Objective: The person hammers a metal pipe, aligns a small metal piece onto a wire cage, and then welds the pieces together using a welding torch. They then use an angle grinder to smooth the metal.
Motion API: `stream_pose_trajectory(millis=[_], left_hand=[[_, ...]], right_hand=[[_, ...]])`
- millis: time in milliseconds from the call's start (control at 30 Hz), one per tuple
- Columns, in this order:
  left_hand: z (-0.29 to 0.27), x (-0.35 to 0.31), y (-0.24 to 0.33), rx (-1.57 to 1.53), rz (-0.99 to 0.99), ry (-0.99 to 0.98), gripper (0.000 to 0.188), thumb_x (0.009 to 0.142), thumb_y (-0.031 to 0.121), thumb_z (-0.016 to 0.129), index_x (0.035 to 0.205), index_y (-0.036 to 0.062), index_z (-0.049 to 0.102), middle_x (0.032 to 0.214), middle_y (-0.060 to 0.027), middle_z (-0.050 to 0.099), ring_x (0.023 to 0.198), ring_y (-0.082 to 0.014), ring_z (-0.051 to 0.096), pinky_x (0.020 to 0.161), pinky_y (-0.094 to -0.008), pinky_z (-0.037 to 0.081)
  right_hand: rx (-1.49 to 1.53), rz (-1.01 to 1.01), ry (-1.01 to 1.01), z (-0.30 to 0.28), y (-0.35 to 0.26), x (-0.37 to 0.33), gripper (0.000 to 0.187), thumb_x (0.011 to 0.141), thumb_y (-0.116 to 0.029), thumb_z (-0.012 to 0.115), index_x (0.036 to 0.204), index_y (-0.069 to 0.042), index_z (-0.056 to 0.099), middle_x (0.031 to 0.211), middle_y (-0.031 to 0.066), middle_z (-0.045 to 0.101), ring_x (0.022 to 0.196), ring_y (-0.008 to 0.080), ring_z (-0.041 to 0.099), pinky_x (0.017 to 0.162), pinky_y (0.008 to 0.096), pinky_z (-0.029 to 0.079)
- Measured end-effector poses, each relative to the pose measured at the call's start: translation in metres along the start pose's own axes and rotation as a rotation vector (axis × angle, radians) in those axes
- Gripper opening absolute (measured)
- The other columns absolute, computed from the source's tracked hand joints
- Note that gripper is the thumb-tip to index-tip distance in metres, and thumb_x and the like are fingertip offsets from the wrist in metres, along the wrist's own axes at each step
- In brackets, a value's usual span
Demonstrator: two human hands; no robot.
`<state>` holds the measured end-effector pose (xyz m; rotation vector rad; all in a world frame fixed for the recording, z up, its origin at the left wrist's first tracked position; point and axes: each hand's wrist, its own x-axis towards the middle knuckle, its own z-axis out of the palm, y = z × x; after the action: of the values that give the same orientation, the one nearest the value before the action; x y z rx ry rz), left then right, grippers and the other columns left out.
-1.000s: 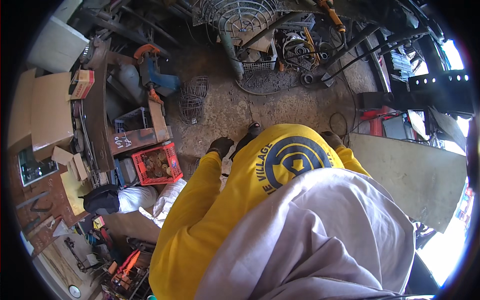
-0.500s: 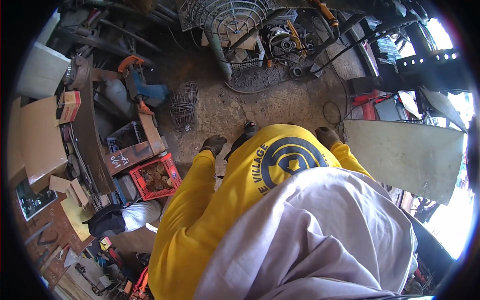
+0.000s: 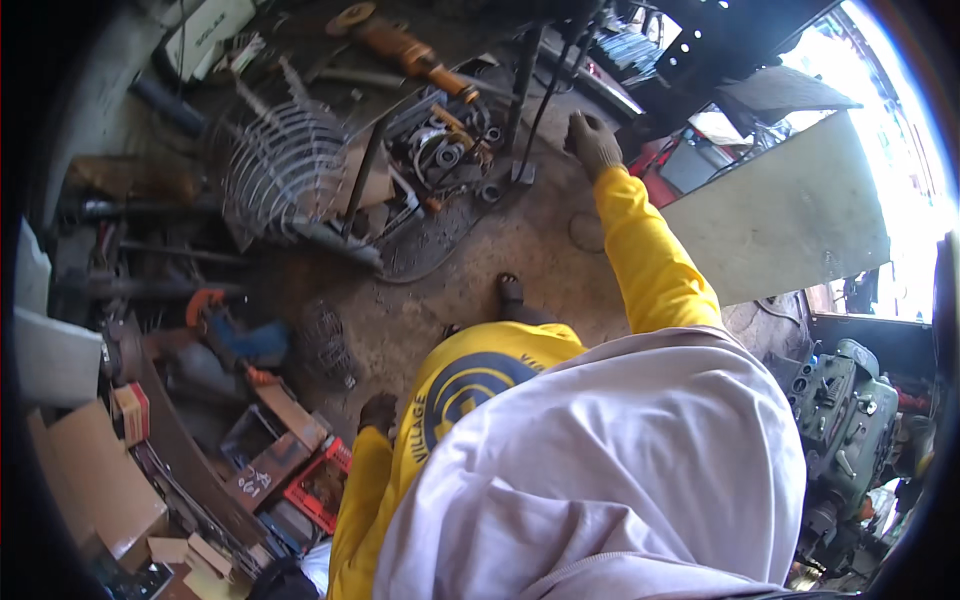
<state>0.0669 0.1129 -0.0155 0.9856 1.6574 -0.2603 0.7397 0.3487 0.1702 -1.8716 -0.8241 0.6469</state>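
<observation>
My right hand (image 3: 597,143), in a brownish glove, reaches forward and to the right on an outstretched yellow sleeve (image 3: 655,255). Its fingers look loosely bent and a little apart, with no object visible in them. Closest to it are a dark upright bar (image 3: 524,85) on its left and a red and grey machine (image 3: 685,160) on its right; I cannot tell whether it touches either. Low beside my body hangs my left hand (image 3: 378,411), in a dark glove; its fingers are too dark and blurred to read.
A large pale sheet (image 3: 790,215) stands at the right, above a green-grey machine (image 3: 850,415). Ahead are a round wire guard (image 3: 285,165), an orange power tool (image 3: 410,55) and metal parts (image 3: 450,150). A wire bundle (image 3: 328,345), red crate (image 3: 320,485) and cardboard box (image 3: 100,480) lie left.
My right arm has swung up and forward from beside my body. The view has turned to the right, bringing the green-grey machine into sight. My left hand stays low at my side.
</observation>
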Motion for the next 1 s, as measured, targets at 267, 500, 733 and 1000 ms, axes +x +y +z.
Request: stream_pose_trajectory(millis=[267,500,733,1000], left_hand=[[0.033,-0.060,0.088,-0.162,-0.034,0.148,0.033,0.090,0.041,0.055,0.098,0.0099,0.065,0.079,-0.0056,0.065,0.069,-0.0198,0.060,0.066,-0.0396,0.050],[0.086,-0.056,0.083,0.314,0.289,0.257,0.032,0.095,0.027,0.049,0.116,0.0123,0.069,0.122,-0.0128,0.067,0.119,-0.0305,0.060,0.100,-0.0410,0.046],[0.132,-0.067,0.058,0.735,0.229,0.118,0.032,0.096,0.025,0.048,0.119,0.0170,0.070,0.129,-0.0072,0.065,0.124,-0.0289,0.058,0.105,-0.0413,0.046],[0.123,-0.098,0.042,0.614,0.204,0.219,0.030,0.094,0.020,0.050,0.116,0.0158,0.070,0.123,-0.0084,0.068,0.120,-0.0288,0.060,0.101,-0.0418,0.047]], right_hand=[[-0.440,-0.209,0.167,-0.019,-0.065,0.172,0.052,0.100,-0.039,0.056,0.149,-0.029,0.043,0.129,0.0255,0.061,0.119,0.0412,0.061,0.098,0.0476,0.047],[-0.432,-0.261,0.433,0.015,-0.086,0.191,0.081,0.078,-0.064,0.067,0.126,0.002,0.061,0.121,0.0265,0.066,0.118,0.0397,0.062,0.100,0.0443,0.047],[-0.335,-0.360,0.518,0.020,-0.106,0.187,0.071,0.079,-0.052,0.070,0.121,0.005,0.062,0.114,0.0273,0.068,0.111,0.0425,0.064,0.096,0.0461,0.049],[-0.052,-0.406,0.739,0.010,-0.151,0.187,0.052,0.080,-0.040,0.071,0.095,0.009,0.069,0.095,0.0248,0.072,0.090,0.0344,0.071,0.085,0.0420,0.055]])
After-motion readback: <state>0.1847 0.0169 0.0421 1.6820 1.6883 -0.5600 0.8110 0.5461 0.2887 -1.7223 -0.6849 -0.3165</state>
